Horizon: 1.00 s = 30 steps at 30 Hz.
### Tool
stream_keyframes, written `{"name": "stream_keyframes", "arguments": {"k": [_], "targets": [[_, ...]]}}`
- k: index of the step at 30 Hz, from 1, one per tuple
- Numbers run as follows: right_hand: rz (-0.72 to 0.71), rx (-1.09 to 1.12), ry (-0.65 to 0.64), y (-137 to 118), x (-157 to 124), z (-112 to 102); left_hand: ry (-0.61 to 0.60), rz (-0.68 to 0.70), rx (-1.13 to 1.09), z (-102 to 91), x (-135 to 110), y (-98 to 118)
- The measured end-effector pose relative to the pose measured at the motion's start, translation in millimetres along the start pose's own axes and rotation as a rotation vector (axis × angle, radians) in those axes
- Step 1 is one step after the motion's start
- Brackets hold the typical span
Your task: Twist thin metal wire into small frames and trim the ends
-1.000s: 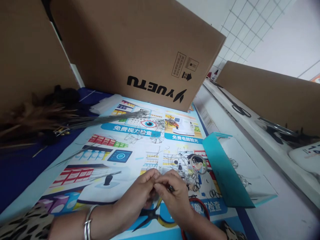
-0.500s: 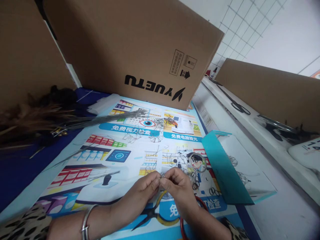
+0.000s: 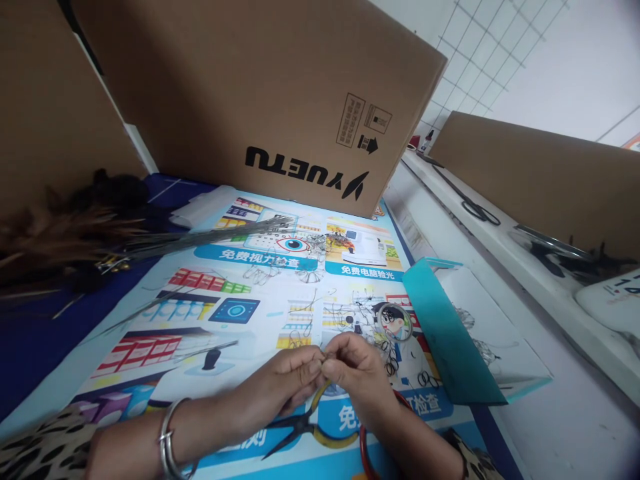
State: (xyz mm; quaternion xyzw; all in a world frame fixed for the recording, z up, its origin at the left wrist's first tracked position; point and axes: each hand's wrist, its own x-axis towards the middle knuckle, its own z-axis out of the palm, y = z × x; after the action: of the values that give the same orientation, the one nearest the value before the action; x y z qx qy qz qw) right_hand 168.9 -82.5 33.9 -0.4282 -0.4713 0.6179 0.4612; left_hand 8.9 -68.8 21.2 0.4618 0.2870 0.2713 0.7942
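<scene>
Both hands meet above the printed sheet at the lower middle. My left hand (image 3: pixel 295 377) pinches with thumb and forefinger, its tips touching those of my right hand (image 3: pixel 357 370), which is pinched too. Between the fingertips is something tiny, mostly hidden by the fingers. Under the hands lie long-nosed pliers (image 3: pixel 301 425) with yellow handles, jaws pointing left. A red handle (image 3: pixel 367 453) shows beneath my right wrist. Just beyond the hands lie loose thin wires (image 3: pixel 303 310), several black rings (image 3: pixel 393 367) and a roll of clear tape (image 3: pixel 395 323).
A bundle of straight wires (image 3: pixel 215 235) lies at the back left beside brown feathers (image 3: pixel 75 227). On the right stands a teal-and-white box (image 3: pixel 450 333) with wire pieces inside. A large carton (image 3: pixel 200 87) stands behind. Scissors (image 3: pixel 480 212) rest on the right ledge.
The view has shifted slightly. My left forearm and its bangles sit a little lower and more to the left; both hands keep their pinch at the same spot.
</scene>
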Motion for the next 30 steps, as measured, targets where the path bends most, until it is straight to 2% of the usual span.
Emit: {"name": "stream_keyframes", "arguments": {"k": [3, 9, 13, 16, 18, 21, 26, 30], "targets": [[-0.019, -0.024, -0.030, 2.0, 1.5, -1.5, -0.028, -0.024, -0.078, 1.5, -1.5, 1.2], [-0.037, -0.057, 0.020, 3.8, 0.5, -1.8, -0.023, -0.129, -0.169, 6.7, -1.7, 2.5], [-0.011, -0.016, 0.028, -2.1, -0.1, -3.2, -0.071, -0.057, -0.023, 6.3, -1.4, 4.0], [-0.022, 0.012, 0.096, -7.5, 0.8, -6.7, -0.091, 0.033, 0.152, 5.0, -1.4, 3.9], [-0.037, 0.013, 0.128, -9.7, 1.7, -8.5, -0.078, 0.036, 0.164, 5.0, -0.9, 1.9], [-0.040, 0.012, 0.135, -10.8, 2.6, -8.7, -0.068, 0.003, 0.039, 7.4, -0.1, -3.0], [-0.059, 0.004, 0.147, -11.9, 1.1, -5.8, -0.090, -0.110, -0.299, 16.4, -4.6, -4.7], [-0.004, 0.070, 0.122, -12.5, 1.9, -4.8, -0.141, -0.174, -0.462, 18.4, -9.7, -1.7]]}}
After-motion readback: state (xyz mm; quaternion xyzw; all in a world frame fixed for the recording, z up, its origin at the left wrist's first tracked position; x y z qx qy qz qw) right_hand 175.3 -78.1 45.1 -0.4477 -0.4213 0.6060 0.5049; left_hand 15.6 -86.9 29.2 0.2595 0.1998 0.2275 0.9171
